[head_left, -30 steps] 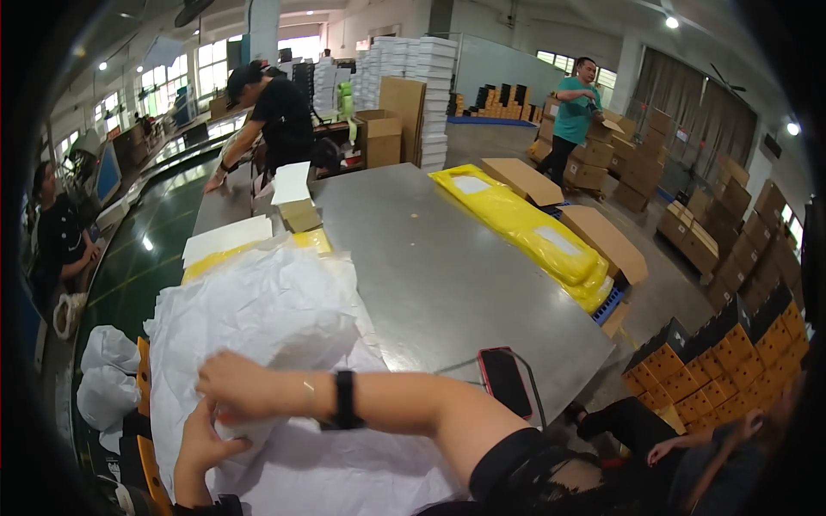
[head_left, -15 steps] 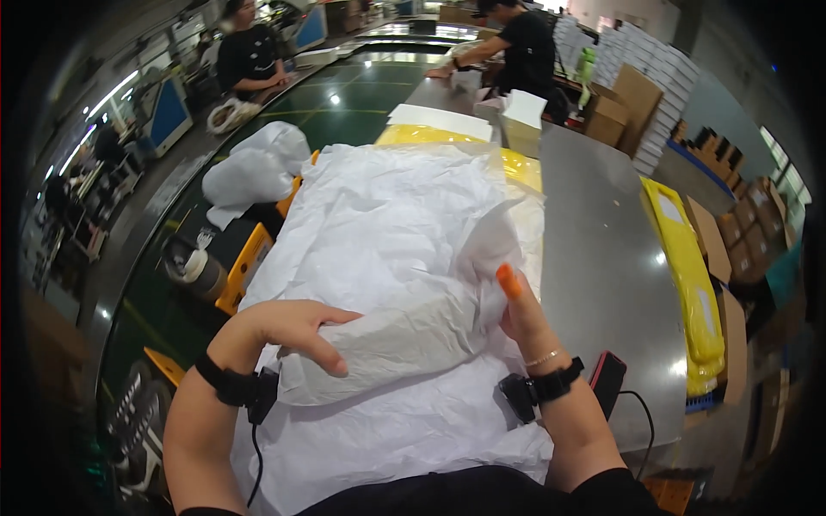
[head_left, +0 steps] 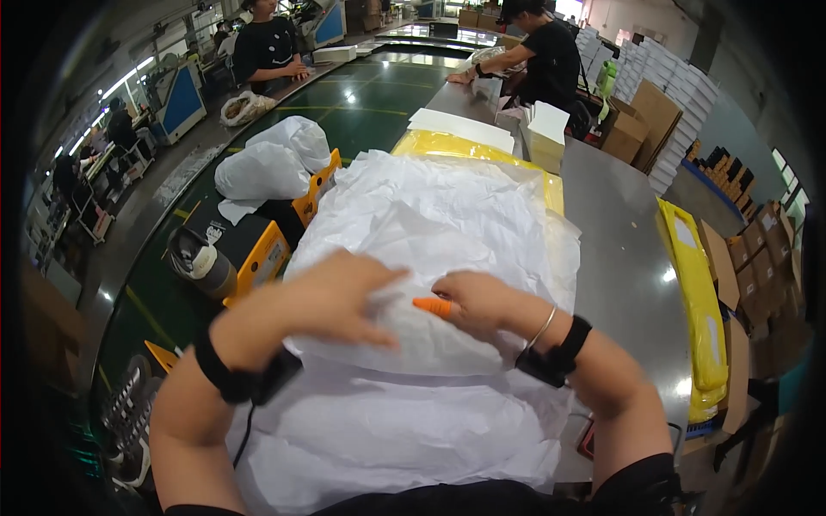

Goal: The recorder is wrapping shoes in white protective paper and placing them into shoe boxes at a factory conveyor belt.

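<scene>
A stack of crumpled white tissue paper (head_left: 413, 439) covers the surface in front of me. Across it lies a paper-wrapped bundle (head_left: 447, 353), its contents hidden. My left hand (head_left: 340, 297) hovers at the bundle's left part, blurred, with thumb and fingers apart and nothing visible in them. At its upper right side, my right hand (head_left: 475, 303) has its fingers curled on the paper. An orange cover (head_left: 433, 306) sits on its thumb, which points left. Both wrists wear black straps with small devices.
On the green belt (head_left: 361, 95) at left are orange-sided boxes (head_left: 262, 258), paper-wrapped bundles (head_left: 267, 168), a tumbler (head_left: 205, 265) and dark sneakers (head_left: 129, 421). Yellow packages (head_left: 697, 301) lie along the metal table's (head_left: 611, 224) right side. Two people (head_left: 551, 64) stand farther off.
My right hand has moved left from the bundle's right end onto its top, turning inward. The raised paper end there now lies flatter. My left hand has shifted slightly up and right.
</scene>
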{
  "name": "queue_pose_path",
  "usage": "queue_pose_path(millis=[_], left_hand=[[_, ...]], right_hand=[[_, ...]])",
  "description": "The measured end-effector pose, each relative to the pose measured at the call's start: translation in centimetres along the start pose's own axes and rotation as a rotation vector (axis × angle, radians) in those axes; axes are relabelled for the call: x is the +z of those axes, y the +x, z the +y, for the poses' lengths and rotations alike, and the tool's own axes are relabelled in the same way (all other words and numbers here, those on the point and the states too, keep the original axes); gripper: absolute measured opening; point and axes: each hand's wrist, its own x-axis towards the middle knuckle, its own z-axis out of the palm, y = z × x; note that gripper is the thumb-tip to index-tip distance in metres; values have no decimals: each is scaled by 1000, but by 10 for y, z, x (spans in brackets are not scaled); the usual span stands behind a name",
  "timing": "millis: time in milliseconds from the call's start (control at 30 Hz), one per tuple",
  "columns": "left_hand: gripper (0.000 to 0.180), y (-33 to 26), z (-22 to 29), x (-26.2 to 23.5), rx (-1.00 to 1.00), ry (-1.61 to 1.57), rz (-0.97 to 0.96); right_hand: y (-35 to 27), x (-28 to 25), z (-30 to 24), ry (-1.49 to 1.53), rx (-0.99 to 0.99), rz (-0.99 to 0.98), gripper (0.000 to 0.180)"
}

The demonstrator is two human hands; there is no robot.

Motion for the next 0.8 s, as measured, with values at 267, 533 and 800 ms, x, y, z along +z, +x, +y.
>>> queue_pose_path(millis=[267,533,800], left_hand=[[131,3,-14,66,-14,264,169],[129,-5,-6,73,-39,293,262],[126,-17,-4,84,-44,280,371]], right_hand=[[70,-34,24,29,-149,381,58],[64,-20,21,-35,-317,297,53],[64,-27,-8,35,-228,204,27]])
